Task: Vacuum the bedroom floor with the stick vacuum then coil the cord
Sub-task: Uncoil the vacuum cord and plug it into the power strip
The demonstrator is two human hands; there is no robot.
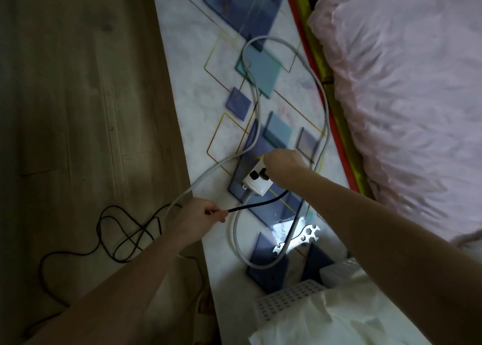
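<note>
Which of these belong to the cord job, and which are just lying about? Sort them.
Job: black cord, held by left hand; black plug at white socket block, under right hand.
Lying about: grey cable, flat wrench, patterned rug, pink bedding, perforated basket.

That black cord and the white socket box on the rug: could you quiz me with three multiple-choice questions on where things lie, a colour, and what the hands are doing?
1. Where does the flat metal wrench lie?
A. on the patterned rug
B. on the bed
C. on the wooden floor

2. What colour is the thick cable looping over the rug?
A. red
B. pale grey
C. black

3. What is the left hand doing?
A. resting flat on the floor
B. pinching the black cord
C. lifting the bedding

Answers:
1 A, it lies on the rug near the socket box.
2 B, the loop is pale grey.
3 B, its fingers close round the black cord, while the right hand is at the plug on the box.
</note>
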